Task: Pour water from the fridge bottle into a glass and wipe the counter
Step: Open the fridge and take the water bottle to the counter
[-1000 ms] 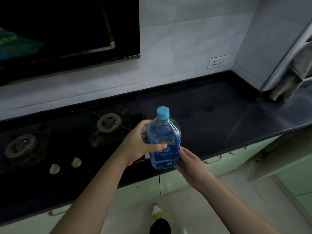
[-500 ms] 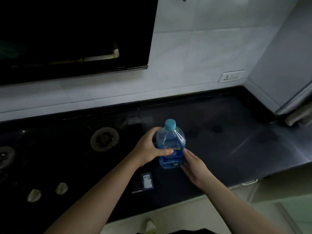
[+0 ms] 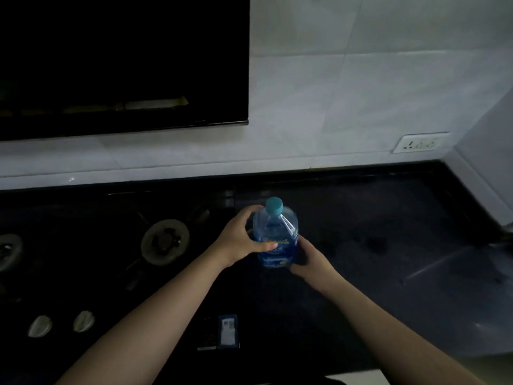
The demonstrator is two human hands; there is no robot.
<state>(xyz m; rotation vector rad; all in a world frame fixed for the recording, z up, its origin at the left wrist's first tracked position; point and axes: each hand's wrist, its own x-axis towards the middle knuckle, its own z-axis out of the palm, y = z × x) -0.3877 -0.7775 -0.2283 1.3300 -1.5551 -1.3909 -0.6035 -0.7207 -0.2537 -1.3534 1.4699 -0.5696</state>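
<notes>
A clear plastic water bottle (image 3: 277, 240) with a blue label and a light blue cap stands upright on the dark counter (image 3: 388, 245), just right of the stove. My left hand (image 3: 238, 240) wraps around its left side, thumb across the label. My right hand (image 3: 308, 259) holds the lower right side near the base. The cap is on. No glass or cloth is in view.
A black gas stove (image 3: 83, 259) with burners and knobs fills the left of the counter. A dark hood (image 3: 125, 65) hangs above it. A small blue-and-white card (image 3: 228, 330) lies near the front edge. A wall socket (image 3: 420, 143) sits at the back right.
The bottle has moved from above the counter's front edge farther in and down onto the counter, both hands still on it. The camera has come closer and tilted up.
</notes>
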